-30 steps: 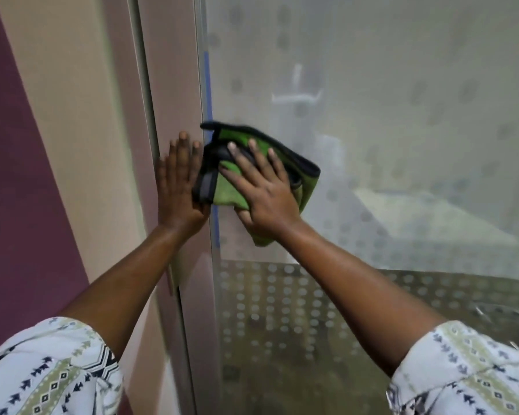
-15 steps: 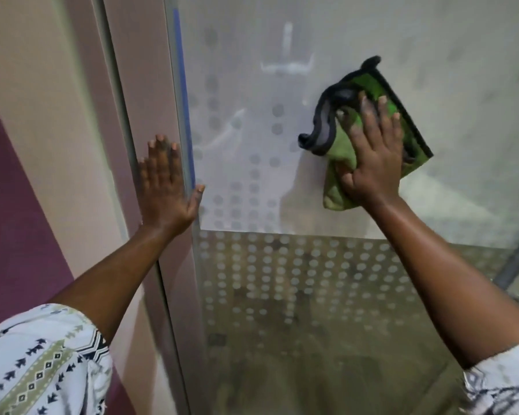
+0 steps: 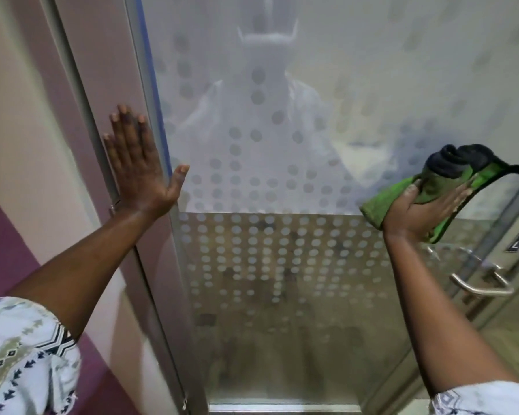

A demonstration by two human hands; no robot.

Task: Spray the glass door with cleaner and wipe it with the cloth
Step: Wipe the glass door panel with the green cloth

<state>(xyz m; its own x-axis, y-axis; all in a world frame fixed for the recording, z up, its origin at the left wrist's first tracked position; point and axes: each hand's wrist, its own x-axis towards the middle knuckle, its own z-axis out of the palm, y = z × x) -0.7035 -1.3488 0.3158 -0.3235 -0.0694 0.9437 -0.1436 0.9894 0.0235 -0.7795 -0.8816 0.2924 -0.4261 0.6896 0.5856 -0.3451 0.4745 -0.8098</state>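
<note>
Frosted glass door fills the middle of the view, its upper part milky with rows of dots and its lower band clearer, set in a metal frame with a cream and maroon wall to the left. On the right, the fingers of the right hand curl around a green cloth with black edging, bunched in the palm, which is turned toward the viewer; whether the cloth touches the glass here cannot be told. It sits at the door's right side, near the line where the milky part meets the clearer band. Below and right of it is a metal lever handle. On the left, the left hand lies flat and spread on the frame, holding nothing, thumb reaching toward the glass. Both forearms are bare, with patterned white sleeves at the near edge.
</note>
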